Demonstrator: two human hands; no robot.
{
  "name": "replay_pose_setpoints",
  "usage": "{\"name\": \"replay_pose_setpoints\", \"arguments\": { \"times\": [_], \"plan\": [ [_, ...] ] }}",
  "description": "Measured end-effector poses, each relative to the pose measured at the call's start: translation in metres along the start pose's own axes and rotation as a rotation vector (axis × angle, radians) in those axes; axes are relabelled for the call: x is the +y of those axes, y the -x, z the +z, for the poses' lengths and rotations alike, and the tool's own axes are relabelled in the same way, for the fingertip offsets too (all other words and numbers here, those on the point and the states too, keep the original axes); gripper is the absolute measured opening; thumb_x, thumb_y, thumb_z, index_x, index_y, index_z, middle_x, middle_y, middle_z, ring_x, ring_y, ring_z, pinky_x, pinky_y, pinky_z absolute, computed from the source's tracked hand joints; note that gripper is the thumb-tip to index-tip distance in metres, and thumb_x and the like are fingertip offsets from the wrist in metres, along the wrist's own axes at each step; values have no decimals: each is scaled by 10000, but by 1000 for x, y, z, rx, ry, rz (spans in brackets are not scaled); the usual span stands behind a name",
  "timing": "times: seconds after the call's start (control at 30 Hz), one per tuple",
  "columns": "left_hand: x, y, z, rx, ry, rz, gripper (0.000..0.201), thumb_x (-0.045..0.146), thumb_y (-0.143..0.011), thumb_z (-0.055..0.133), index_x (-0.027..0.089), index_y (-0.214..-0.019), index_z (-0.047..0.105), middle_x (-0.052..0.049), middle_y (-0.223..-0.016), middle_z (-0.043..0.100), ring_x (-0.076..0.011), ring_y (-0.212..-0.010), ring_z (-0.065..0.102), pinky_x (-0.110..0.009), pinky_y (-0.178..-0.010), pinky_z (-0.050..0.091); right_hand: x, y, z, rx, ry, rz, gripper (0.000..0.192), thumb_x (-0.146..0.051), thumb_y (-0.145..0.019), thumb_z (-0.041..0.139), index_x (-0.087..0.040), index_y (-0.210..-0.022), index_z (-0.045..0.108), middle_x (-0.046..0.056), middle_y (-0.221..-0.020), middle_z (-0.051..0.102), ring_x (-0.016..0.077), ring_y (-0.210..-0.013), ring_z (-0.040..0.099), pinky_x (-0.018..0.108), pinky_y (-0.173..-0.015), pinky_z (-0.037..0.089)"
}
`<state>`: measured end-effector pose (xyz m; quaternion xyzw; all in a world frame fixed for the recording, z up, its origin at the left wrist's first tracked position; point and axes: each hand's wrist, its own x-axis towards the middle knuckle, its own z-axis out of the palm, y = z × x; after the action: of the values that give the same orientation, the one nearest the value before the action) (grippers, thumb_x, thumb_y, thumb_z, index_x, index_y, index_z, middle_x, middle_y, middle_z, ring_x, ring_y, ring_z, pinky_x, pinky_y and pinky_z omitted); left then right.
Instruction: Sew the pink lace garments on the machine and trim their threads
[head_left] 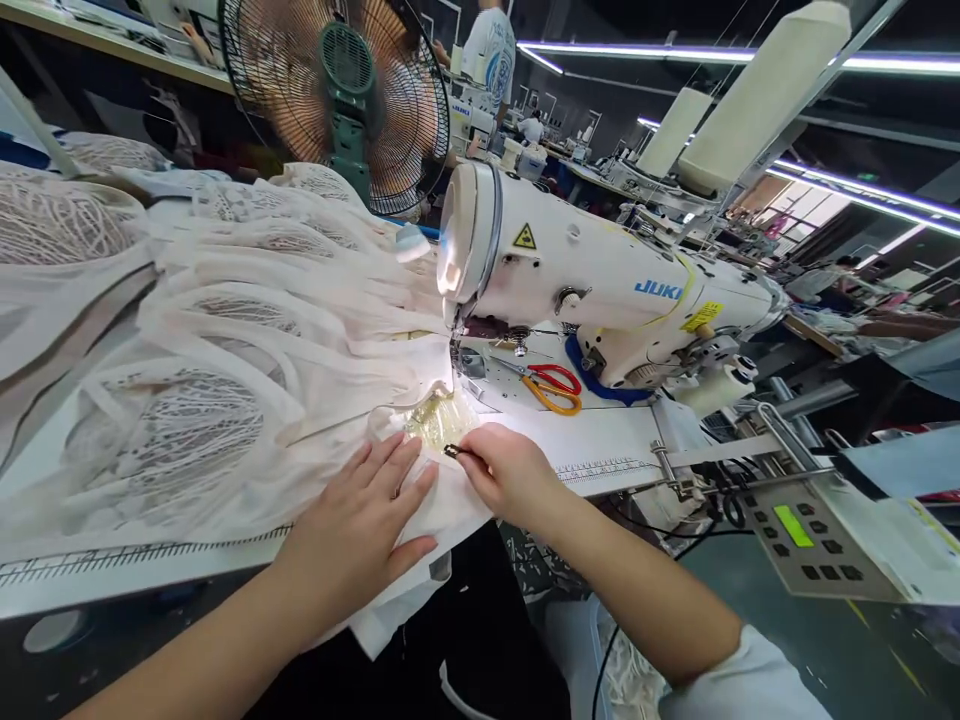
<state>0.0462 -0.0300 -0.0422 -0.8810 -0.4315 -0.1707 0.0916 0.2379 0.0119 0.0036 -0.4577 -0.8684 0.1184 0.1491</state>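
a heap of pale lace fabric point(187, 330) spreads across the table point(135, 575) at the far left. the left hand point(360, 520) lies flat and released on the cloth's near edge, fingers spread, holding nothing. just right of it, the right hand point(506, 470) pinches a small dark tool point(452, 451) between its fingertips, the tip touching a yellowish patch point(435, 420) of the cloth. beyond that grip stands the sewing machine point(585, 275); right of it lie scissors point(551, 388) on the machine bed, and farther right a control panel point(806, 530).

Scissors point(553, 388) under sewing machine point(592, 275), right of fabric point(247, 360).
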Motion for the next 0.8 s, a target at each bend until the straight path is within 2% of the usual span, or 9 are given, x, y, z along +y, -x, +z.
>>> {"name": "replay_pose_setpoints", "arguments": {
  "times": [0.1,0.27,0.8],
  "plan": [
    [1,0,-4,-15,23,-20,517,481,-795,535,177,-1211,556,-157,-1315,524,-347,-1236,441,-511,-994,366,-10,-15,11,-95,159,-13,127,-184,-852,473,-162,-776,572,50,-772,586,160,-696,520,245,-587,342],
    [3,1,-2,-8,53,-75,517,487,-798,531,195,-1224,546,-153,-1323,518,-345,-1249,426,-514,-1015,336,-11,-24,16,-150,299,-18,130,-186,-849,484,-160,-773,587,45,-753,585,158,-666,514,250,-534,286],
    [5,0,2,5,14,-96,502,496,-754,589,186,-1148,605,-165,-1285,551,-342,-1229,453,-491,-1020,335,-13,-26,21,-170,351,-102,167,-124,-843,450,-143,-770,599,53,-728,563,152,-622,468,259,-522,262]
  ]
}}
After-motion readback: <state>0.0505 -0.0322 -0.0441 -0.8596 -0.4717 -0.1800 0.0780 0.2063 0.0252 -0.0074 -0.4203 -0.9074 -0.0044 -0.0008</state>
